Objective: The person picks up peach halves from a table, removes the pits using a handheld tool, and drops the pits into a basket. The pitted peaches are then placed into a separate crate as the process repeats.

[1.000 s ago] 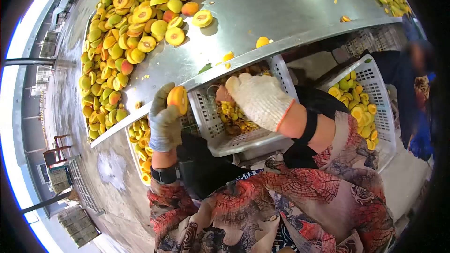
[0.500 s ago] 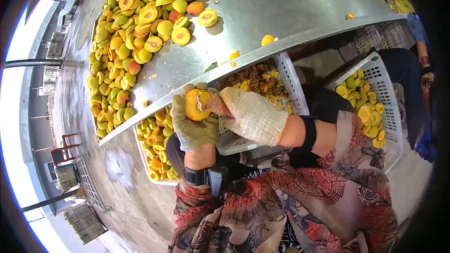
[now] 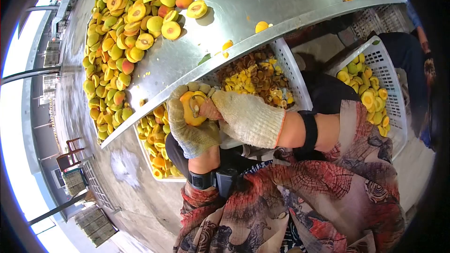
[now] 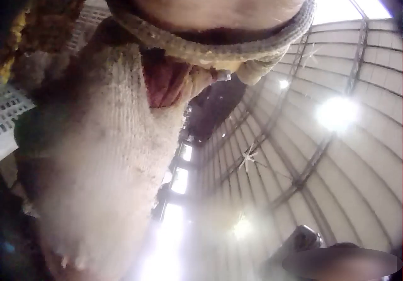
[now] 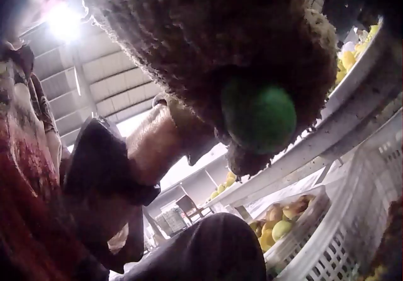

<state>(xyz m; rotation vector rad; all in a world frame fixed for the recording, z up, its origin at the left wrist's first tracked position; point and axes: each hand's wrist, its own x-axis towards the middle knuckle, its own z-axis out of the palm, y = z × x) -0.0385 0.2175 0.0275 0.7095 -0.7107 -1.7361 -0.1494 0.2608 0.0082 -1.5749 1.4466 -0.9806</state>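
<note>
The left hand, gloved, curls its fingers round a peach half, held just below the counter edge. The right hand meets it from the right, fingertips pinched at the fruit's pit. A white basket of pits sits behind the hands.

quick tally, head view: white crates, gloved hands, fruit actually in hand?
White plastic crates: 3 (pits, halves left, halves right)
Gloved hands: 2 (left hand, right hand)
Peach half in hand: 1
Total: 6
</note>
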